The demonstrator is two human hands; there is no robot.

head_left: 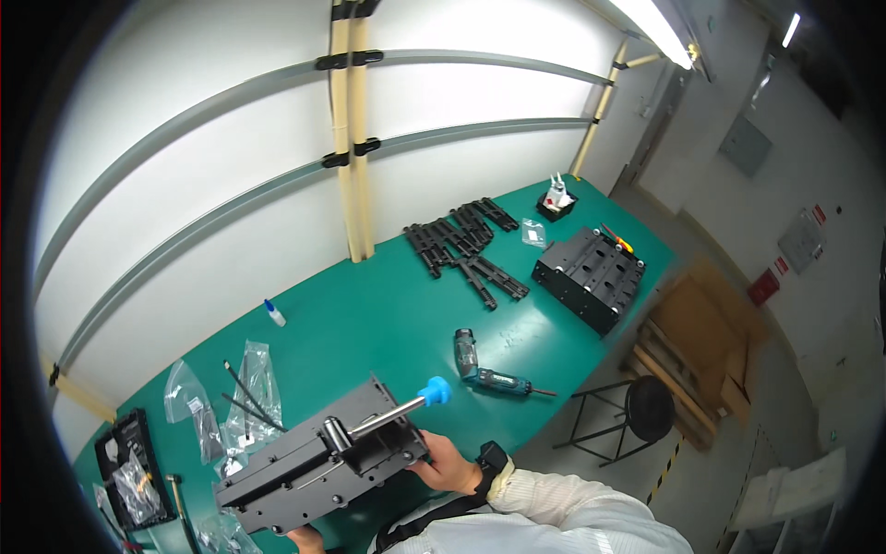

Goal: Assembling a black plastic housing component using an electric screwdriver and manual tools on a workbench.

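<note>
Both hands grasp a dark grey metal frame (318, 457) above the green tabletop (369, 314): the right hand (448, 464) at its near right end, the left hand (305, 538) (mostly out of view) underneath. A blue-handled tool (392, 411) lies across it. An electric screwdriver (489, 369) rests beyond the right hand.

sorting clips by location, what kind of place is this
Probably a factory assembly workstation: a long green workbench holds a powered screwdriver, rows of black metal parts and a dark metal assembly held in both hands.
</note>
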